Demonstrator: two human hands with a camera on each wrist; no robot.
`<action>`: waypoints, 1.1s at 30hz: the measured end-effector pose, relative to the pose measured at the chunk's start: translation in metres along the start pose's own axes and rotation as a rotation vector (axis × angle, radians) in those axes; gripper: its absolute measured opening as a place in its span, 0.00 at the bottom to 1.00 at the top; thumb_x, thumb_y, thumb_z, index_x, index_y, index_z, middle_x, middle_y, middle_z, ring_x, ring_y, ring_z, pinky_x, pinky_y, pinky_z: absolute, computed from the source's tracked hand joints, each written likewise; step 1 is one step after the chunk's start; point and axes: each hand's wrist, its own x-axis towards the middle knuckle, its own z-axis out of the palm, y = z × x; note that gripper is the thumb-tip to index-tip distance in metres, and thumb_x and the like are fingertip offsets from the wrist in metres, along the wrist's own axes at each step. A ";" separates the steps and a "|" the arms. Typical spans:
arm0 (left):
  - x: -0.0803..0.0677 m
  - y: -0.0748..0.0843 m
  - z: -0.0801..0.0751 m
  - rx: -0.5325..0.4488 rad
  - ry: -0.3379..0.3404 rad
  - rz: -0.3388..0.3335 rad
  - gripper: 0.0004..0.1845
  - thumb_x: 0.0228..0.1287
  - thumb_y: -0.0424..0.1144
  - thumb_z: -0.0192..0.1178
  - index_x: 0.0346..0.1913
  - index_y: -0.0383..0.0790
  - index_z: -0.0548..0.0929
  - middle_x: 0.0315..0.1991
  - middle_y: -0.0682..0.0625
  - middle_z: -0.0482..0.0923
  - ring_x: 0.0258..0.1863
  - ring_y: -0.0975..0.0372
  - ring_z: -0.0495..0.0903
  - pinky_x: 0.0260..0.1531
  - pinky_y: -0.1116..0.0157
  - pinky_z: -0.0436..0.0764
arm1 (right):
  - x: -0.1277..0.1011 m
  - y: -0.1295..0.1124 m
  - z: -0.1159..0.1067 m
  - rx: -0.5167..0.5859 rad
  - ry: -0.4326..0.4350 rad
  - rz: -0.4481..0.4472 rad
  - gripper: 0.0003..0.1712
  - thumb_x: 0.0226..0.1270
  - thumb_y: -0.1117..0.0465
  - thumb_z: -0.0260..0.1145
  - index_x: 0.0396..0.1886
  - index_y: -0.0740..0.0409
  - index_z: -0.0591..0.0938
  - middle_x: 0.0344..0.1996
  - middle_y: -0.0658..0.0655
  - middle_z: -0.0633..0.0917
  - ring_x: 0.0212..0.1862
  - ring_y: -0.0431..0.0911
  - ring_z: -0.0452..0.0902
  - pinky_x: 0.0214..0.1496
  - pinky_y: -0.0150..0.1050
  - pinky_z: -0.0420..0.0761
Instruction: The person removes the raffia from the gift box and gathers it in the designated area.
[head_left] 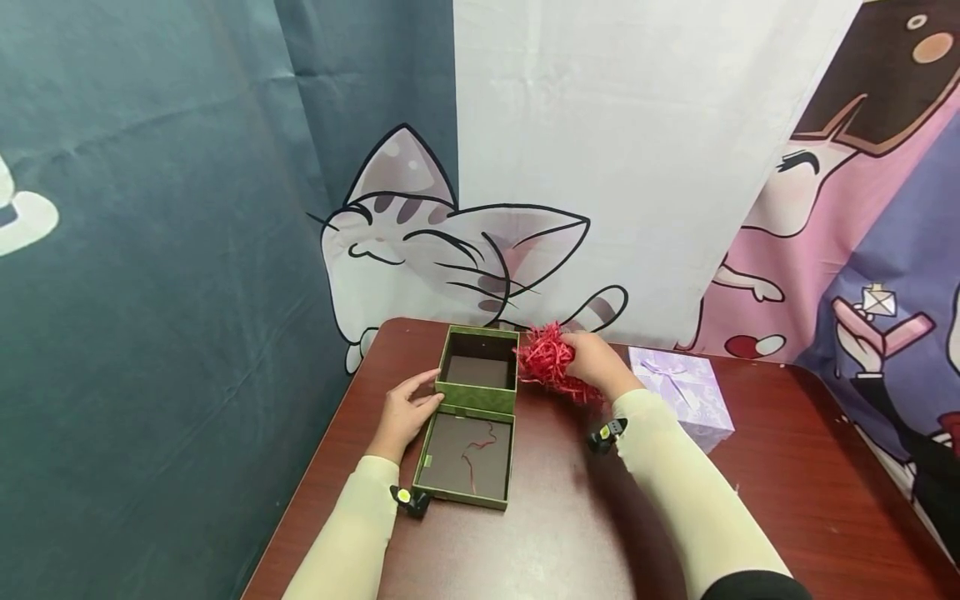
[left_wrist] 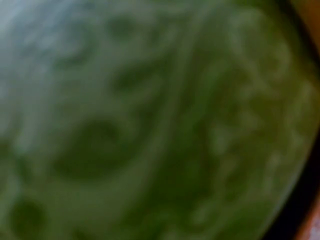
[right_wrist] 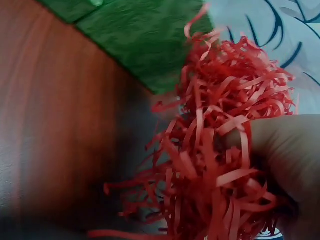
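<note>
A green box [head_left: 478, 369] stands open on the brown table [head_left: 555, 517], its lid [head_left: 467, 460] lying flat in front of it with a few red strands inside. My left hand [head_left: 405, 412] rests with straight fingers against the box's left wall; the left wrist view is a green blur of that box [left_wrist: 150, 125]. My right hand [head_left: 596, 360] grips a bunch of red shredded paper [head_left: 547, 360] just right of the box's rim. In the right wrist view the red shredded paper [right_wrist: 220, 160] spills from my fingers [right_wrist: 285, 150] beside the green box [right_wrist: 140, 35].
A lilac gift box [head_left: 684, 392] with a bow sits on the table behind my right forearm. Cartoon-printed curtains [head_left: 480, 167] hang close behind the table. The table's left edge runs near my left sleeve [head_left: 352, 533].
</note>
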 end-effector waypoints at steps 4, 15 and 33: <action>-0.001 0.000 0.000 0.002 0.002 0.014 0.25 0.61 0.28 0.66 0.63 0.41 0.79 0.59 0.37 0.75 0.57 0.47 0.77 0.49 0.69 0.81 | -0.006 0.001 0.016 -0.080 -0.024 -0.036 0.35 0.43 0.71 0.73 0.58 0.61 0.80 0.51 0.63 0.83 0.54 0.57 0.78 0.59 0.52 0.77; -0.001 -0.003 0.000 -0.002 -0.014 -0.003 0.27 0.61 0.29 0.66 0.64 0.41 0.78 0.60 0.36 0.74 0.57 0.47 0.78 0.48 0.69 0.82 | -0.019 0.004 0.047 -0.122 -0.089 0.007 0.39 0.43 0.66 0.74 0.62 0.62 0.78 0.59 0.65 0.79 0.62 0.59 0.73 0.65 0.52 0.72; 0.006 -0.032 0.003 -0.044 0.034 0.055 0.31 0.56 0.31 0.71 0.65 0.48 0.77 0.59 0.49 0.77 0.57 0.55 0.78 0.48 0.66 0.83 | -0.044 -0.010 0.015 -0.077 -0.059 0.013 0.49 0.43 0.46 0.79 0.69 0.48 0.73 0.62 0.62 0.73 0.61 0.62 0.70 0.62 0.59 0.73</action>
